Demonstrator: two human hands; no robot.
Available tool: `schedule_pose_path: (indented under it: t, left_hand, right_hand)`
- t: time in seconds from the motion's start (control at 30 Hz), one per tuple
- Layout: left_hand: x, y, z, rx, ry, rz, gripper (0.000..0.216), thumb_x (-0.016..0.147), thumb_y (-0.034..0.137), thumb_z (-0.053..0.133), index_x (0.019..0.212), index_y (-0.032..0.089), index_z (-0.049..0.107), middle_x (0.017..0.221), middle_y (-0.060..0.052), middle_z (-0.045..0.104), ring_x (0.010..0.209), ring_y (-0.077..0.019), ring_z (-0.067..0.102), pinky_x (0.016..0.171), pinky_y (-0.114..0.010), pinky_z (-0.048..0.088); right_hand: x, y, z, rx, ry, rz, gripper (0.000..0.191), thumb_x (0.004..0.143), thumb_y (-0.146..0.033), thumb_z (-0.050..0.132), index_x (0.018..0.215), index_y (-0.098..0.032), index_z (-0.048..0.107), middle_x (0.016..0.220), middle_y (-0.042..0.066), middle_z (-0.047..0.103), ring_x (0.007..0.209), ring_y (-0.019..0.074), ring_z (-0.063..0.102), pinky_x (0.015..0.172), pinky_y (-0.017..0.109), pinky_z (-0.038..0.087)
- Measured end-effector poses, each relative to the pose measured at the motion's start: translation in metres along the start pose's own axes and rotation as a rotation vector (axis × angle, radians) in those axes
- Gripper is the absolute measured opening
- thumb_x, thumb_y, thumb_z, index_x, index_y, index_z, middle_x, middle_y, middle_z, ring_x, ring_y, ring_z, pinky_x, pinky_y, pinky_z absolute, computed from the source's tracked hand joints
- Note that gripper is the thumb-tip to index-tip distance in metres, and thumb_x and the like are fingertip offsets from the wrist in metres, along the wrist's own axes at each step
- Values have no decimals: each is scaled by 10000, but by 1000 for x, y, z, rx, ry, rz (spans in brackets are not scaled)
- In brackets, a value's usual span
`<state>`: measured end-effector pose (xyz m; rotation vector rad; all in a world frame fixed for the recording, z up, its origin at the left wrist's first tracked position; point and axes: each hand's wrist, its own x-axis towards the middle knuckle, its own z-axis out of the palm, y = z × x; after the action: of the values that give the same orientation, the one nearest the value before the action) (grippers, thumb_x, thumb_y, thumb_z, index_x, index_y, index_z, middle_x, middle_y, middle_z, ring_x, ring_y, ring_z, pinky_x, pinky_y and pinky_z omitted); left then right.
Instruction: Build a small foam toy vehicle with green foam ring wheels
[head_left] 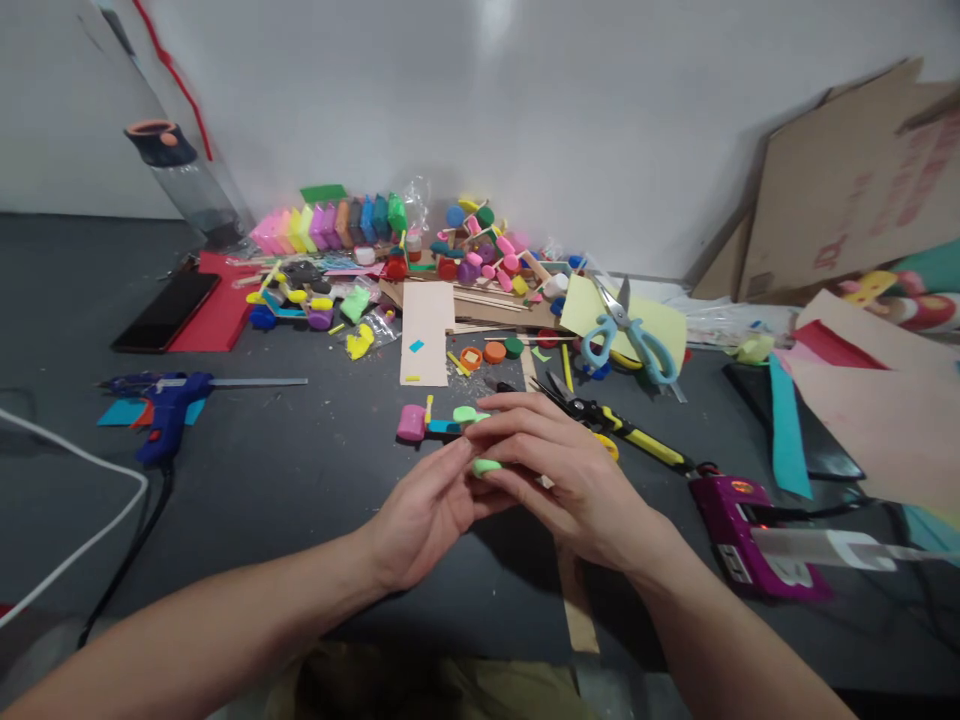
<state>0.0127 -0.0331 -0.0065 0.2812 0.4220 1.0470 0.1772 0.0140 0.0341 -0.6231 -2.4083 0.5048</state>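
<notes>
My left hand (420, 520) and my right hand (577, 470) meet above the front middle of the table. Their fingers are closed around light green clay (486, 467); a second light green clay piece (466, 413) shows at the right fingertips. Just beyond the hands is a small craft piece with a pink cap (411, 423), a short yellow stick (430, 408) and a blue strip (444, 427). Part of the strip is hidden behind the fingers. I cannot tell whether the clay is joined to the strip.
A blue glue gun (169, 405) lies at left, with a phone (169, 312) behind it. Blue-handled scissors (630, 335), yellow-black pliers (637, 435) and a purple power strip (757, 540) are at right. Clay packs (337, 225) and a bottle (187, 185) stand at the back.
</notes>
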Motion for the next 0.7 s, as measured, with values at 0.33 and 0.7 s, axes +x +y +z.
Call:
schedule_pose_path:
  t: [0.33, 0.7]
  left_hand:
    - [-2, 1, -1, 126, -9, 52, 258, 892, 301, 737, 1130, 201, 747, 1031, -34, 775, 931, -133, 729, 904, -283, 594]
    - [-4, 10, 3, 627, 115, 297, 280, 857, 202, 747, 1136, 177, 742, 1120, -67, 791, 1012, -176, 749, 908, -264, 599]
  right_hand:
    - [-1, 0, 1, 8, -16, 104, 134, 974, -205, 576, 1024, -190, 699, 1239, 122, 692, 1179, 222, 624, 996, 395, 538]
    - [-4, -3, -6, 53, -6, 224, 157, 980, -226, 566, 1045, -226, 709, 1267, 100, 699, 1164, 211, 656, 993, 384, 537]
